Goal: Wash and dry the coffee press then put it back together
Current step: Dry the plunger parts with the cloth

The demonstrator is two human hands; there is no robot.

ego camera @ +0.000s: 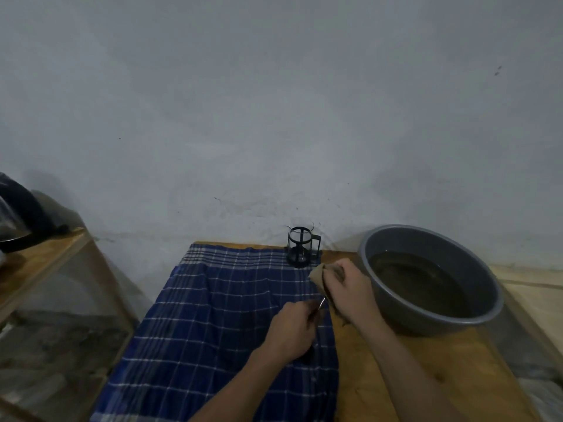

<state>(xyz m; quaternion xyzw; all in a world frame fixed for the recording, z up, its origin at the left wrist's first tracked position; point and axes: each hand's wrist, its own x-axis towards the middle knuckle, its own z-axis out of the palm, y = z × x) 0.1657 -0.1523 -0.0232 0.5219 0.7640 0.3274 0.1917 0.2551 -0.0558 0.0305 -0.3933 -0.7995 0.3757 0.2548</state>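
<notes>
Gripping the thin metal plunger rod in my left hand over the blue plaid cloth, I held a tan rag bunched around its far end with my right hand. Farther back, the grey basin of brownish water sat to the right, and the glass carafe in its black frame stood upright at the cloth's far edge by the wall.

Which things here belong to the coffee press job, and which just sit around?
Job: carafe; plunger rod in left hand; brown cloth in right hand; water basin; checked cloth.
Lying about: dark things on the side shelf.
</notes>
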